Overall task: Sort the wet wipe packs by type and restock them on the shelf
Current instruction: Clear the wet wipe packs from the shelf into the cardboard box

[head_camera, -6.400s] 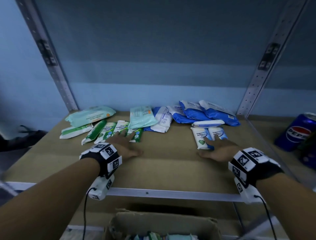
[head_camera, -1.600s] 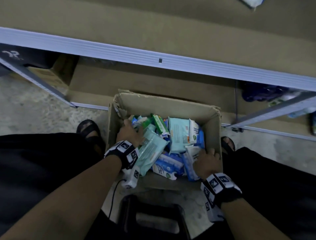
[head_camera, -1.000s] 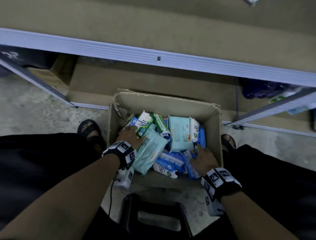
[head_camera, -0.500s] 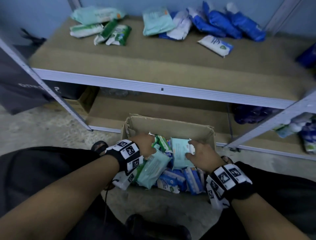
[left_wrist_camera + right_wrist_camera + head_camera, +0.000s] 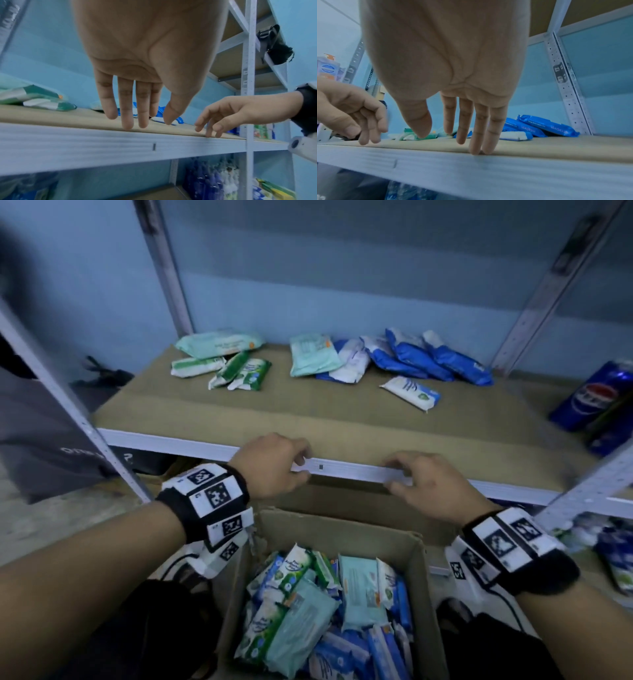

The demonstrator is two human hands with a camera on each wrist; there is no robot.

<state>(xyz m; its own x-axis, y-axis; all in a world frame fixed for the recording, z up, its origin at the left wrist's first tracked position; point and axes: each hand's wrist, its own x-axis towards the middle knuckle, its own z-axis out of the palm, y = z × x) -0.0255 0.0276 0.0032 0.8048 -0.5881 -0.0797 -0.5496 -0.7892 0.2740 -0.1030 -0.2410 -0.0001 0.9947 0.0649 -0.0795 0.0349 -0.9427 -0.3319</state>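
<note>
Nearest, at the bottom of the head view, an open cardboard box holds a jumble of wet wipe packs, green-and-white, pale teal and blue ones lying over each other. Just beyond the box, both hands hang at the front edge of the shelf. The left hand holds nothing; its fingers point down, loose and nearly straight, with the tips at the pale metal rail along the shelf's front. The right hand is likewise empty, its fingers relaxed and slightly spread, the tips at the board's front edge. Farther back on the shelf board, a single white-and-blue pack lies alone right of centre. Behind it at the far edge sit sorted groups: green-and-white packs and a pale teal pack at far left, another teal pack in the middle, and a row of dark blue packs leaning together at far right. A blue Pepsi can stands on the neighbouring shelf section at the far right.
</note>
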